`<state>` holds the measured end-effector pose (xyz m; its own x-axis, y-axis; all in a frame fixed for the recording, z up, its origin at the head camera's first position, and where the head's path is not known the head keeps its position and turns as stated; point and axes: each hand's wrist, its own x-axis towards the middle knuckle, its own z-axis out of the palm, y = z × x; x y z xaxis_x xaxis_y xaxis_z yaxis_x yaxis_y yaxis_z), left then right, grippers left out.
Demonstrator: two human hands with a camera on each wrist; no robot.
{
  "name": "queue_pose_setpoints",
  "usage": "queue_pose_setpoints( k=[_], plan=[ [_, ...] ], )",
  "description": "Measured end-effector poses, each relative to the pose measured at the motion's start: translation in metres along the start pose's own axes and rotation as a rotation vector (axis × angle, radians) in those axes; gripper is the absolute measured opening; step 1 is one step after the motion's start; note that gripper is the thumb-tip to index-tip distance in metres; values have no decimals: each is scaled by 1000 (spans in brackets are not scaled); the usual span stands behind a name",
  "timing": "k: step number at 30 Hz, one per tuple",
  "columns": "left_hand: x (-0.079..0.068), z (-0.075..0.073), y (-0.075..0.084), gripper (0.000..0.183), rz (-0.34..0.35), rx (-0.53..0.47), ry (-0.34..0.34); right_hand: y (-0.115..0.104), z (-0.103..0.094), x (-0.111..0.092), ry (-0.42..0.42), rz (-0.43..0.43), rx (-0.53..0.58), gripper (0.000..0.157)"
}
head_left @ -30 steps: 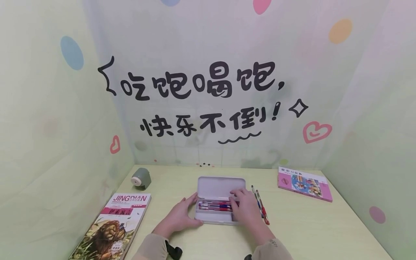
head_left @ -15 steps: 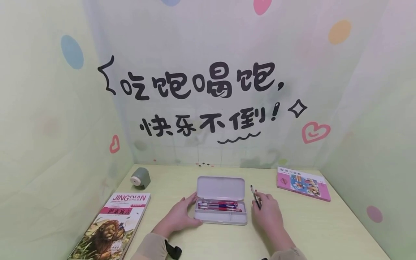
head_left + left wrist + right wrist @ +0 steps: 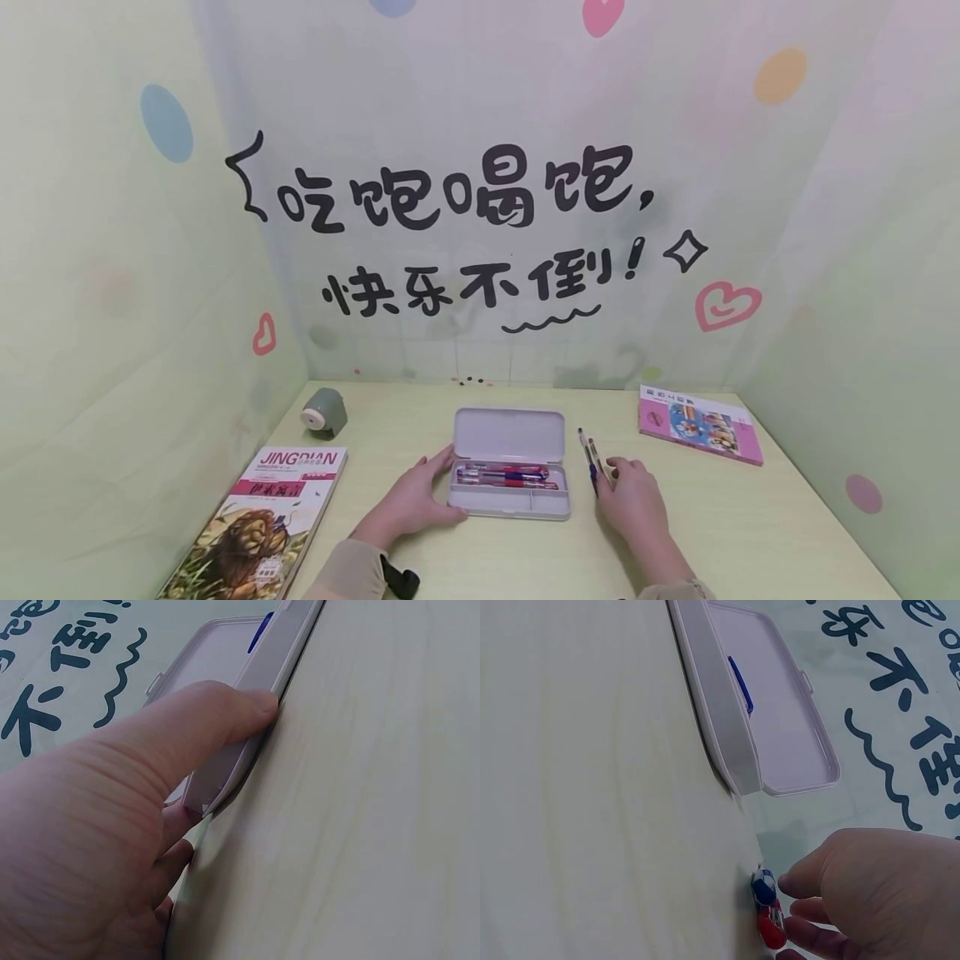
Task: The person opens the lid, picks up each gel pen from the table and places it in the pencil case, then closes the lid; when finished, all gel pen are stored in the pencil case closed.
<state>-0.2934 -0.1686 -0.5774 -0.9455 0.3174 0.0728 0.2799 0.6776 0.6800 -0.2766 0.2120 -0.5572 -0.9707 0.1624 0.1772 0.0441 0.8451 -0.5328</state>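
A lidded pencil case (image 3: 510,503) stands with its lid raised and several red and blue pens (image 3: 510,476) in its long rear compartment. My left hand (image 3: 417,500) holds the case at its left end; in the left wrist view the thumb (image 3: 225,712) lies along the front wall. To the right of the case, two pens (image 3: 591,461) lie side by side on the table. My right hand (image 3: 633,500) is beside them, partly covering their near ends. In the right wrist view its thumb and fingertips are right at the blue cap (image 3: 763,886) and red cap (image 3: 771,930).
A grey-green pencil sharpener (image 3: 326,412) stands at the back left, with a magazine (image 3: 262,525) in front of it. A pink book (image 3: 701,423) lies at the back right. Printed cloth walls (image 3: 480,350) close off the table's back and sides.
My right hand has left the case's right part and moved right to the two loose pens, then shifted slightly further right. The left hand has stayed on the case.
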Motion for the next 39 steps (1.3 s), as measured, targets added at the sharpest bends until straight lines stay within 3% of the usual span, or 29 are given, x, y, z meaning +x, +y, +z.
queue_pose_setpoints(
  k=[9, 25, 39],
  plan=[
    [0, 0, 0, 126, 8, -2, 1, 2, -1, 1, -49, 31, -33, 39],
    [-2, -1, 1, 126, 8, -15, 0, 5, -4, 1, -39, 43, -30, 31],
    [-2, -2, 4, 126, 13, -12, 1, -16, -6, 1, 106, -23, 40, 31]
  ],
)
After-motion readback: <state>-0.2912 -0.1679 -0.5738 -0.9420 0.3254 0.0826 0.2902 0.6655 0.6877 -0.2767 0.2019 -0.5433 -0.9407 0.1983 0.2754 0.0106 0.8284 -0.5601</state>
